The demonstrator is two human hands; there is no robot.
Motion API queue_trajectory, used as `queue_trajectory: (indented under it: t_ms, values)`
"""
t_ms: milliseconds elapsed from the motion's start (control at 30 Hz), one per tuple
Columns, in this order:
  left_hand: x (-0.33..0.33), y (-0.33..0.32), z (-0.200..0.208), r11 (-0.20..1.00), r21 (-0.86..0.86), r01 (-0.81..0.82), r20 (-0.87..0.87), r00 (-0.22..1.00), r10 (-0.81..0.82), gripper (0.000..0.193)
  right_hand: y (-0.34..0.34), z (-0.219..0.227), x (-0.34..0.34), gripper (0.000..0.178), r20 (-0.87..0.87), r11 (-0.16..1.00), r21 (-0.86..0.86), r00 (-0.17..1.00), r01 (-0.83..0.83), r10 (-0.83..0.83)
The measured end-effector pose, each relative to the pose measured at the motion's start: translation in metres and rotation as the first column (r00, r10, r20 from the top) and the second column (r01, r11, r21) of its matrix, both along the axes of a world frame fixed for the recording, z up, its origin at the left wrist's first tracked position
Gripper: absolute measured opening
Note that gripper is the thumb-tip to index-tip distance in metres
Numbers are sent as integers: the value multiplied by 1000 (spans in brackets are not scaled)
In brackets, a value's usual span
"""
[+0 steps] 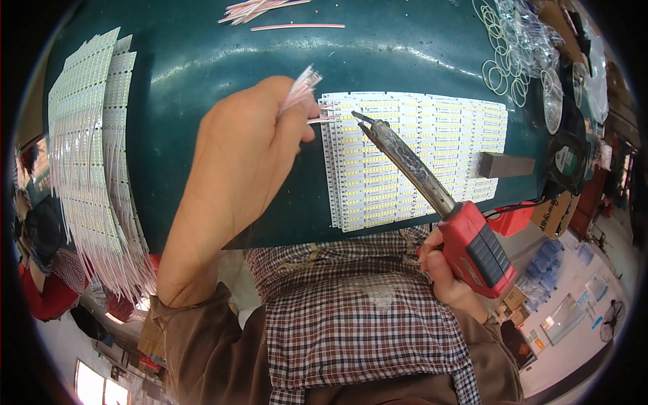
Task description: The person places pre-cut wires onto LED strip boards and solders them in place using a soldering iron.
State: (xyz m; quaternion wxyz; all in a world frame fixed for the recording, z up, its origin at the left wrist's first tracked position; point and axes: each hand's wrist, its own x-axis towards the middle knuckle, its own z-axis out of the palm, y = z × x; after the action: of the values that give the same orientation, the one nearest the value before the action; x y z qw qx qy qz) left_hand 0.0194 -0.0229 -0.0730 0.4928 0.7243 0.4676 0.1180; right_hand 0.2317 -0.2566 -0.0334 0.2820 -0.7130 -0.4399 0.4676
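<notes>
My left hand (pixel 260 131) is closed round a bundle of short red-and-white wires (pixel 303 88), just left of a stack of white LED circuit boards (pixel 415 162). A couple of wire ends reach from its fingertips to the upper left edge of the top board. My right hand (pixel 445 270) grips the red and black handle of a soldering iron (pixel 422 177). The iron slants up and left across the boards, its dark forked tip close to the yellow pads by those wire ends. Whether the tip touches a pad I cannot tell.
Boards with wires attached (pixel 88 135) are stacked at the left, their wires hanging over the table edge. A grey metal bar (pixel 506 165) rests across the boards' right side, near a black fan (pixel 567 162). Loose wires (pixel 260 10) and rubber bands (pixel 503 57) lie farther back.
</notes>
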Motion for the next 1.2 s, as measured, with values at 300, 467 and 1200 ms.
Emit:
queue_trajectory:
  t_ms: [300,467,1200]
  values:
    - [0,-1,28,993,47,-111,112,988,105,16,-7,8,1,22,9,997,-61,999,37,-37]
    - [2,-12,4,994,-6,-113,129,985,113,6,-5,6,2,21,66,998,9,996,-62,61]
    - [13,-14,-4,990,95,-106,2,994,106,21,-2,-5,-2,25,131,991,87,987,-105,93]
